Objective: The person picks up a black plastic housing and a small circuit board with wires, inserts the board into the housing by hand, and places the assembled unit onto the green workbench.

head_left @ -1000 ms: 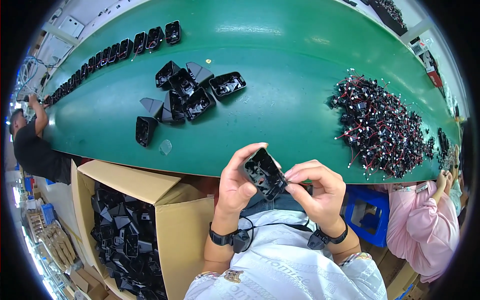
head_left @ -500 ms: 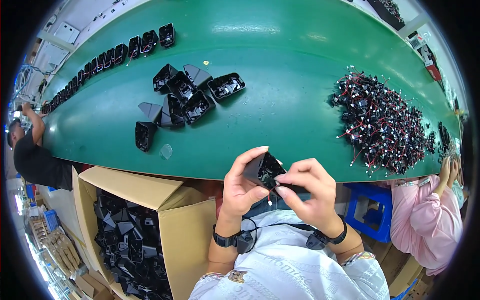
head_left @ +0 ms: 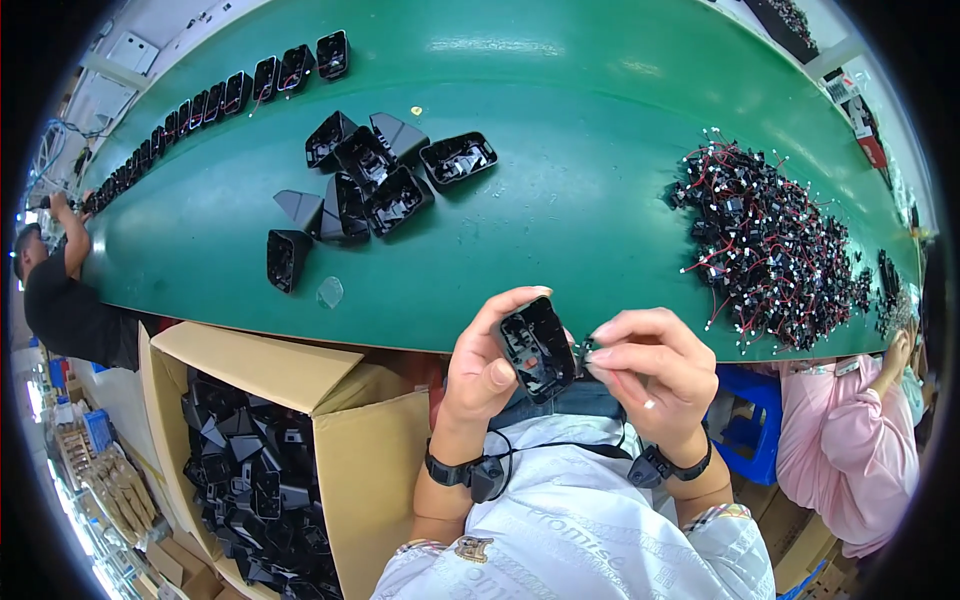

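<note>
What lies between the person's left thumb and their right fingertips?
In the head view, an open black plastic housing, held by the left hand; beside its edge, a small dark part pinched in the right hand.

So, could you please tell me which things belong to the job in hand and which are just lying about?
Likely belonging:
black housing in the left hand
small dark part in the right hand
loose black housings
pile of wired parts
box of black parts

Seemingly lying about:
clear plastic piece
small yellow scrap
</note>
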`<state>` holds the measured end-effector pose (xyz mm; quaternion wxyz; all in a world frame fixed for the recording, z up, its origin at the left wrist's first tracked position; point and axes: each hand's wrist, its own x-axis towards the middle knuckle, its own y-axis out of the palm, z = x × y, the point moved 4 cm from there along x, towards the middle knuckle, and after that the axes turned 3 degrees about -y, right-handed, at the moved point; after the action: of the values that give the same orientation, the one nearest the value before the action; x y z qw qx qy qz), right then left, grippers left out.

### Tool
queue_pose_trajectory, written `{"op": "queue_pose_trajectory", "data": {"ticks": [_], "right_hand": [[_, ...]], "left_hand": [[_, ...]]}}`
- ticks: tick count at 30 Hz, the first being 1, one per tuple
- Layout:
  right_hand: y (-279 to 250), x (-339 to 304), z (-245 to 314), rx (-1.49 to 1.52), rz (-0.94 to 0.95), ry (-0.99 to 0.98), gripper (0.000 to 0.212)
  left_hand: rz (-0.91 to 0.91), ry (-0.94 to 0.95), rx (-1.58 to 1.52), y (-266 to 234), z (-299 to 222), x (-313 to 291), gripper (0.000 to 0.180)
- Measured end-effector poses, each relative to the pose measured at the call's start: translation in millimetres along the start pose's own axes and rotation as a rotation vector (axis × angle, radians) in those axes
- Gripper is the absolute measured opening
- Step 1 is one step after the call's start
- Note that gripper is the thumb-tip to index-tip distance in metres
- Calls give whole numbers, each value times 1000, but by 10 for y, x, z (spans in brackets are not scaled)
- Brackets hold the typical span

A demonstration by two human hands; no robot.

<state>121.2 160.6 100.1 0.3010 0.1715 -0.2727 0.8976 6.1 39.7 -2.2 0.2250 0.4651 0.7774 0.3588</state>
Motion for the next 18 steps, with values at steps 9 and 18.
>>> {"op": "queue_pose_trajectory", "data": {"ticks": [9,18], "right_hand": [[98,84,64,-7,145,-205,26],[34,128,32,-12,214,-158,26]], "left_hand": [[47,-75,33,8,38,-25,92],[89,-187,8,24,74,-27,88]]}}
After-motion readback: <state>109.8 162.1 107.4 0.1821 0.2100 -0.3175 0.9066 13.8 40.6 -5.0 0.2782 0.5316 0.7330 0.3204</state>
